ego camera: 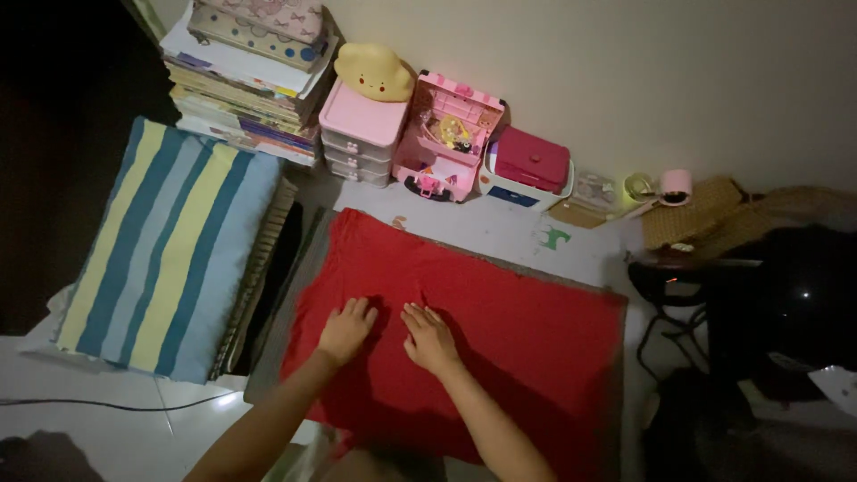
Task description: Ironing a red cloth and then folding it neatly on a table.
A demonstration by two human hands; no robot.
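Both forearms reach up from the bottom edge; left hand and right hand lie palm-down, fingers spread, flat on a red cloth, just beside each other near its middle-left, gripping nothing. Red cloth is laid out flat over a grey mat on the floor, with a striped cushion to its left. Behind it along the wall: stacked books, a pink drawer unit, a pink toy house.
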